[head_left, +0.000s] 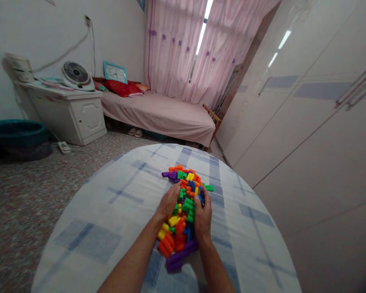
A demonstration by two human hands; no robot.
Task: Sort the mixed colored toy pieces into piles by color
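Note:
A long heap of colourful plastic building pieces (187, 205) lies on the table in orange, green, yellow, blue and purple. Against its left side rests my left hand (171, 200), open, its fingers stretched forward along the pieces. My right hand (203, 213) curves around the right side, thumb apart from the fingers, with blue pieces (201, 197) in the gap between them. Neither hand visibly lifts anything. Joined purple pieces (179, 257) form a bar at the near end, between my forearms. Some pieces are partly hidden by my hands.
The heap sits on an oval table with a blue-and-white checked cloth (118, 215). Beyond are a bed (167, 114), a small cabinet (88, 118) bearing a fan (76, 73), and a teal bin (18, 132). A white wardrobe (271, 130) lines the right side.

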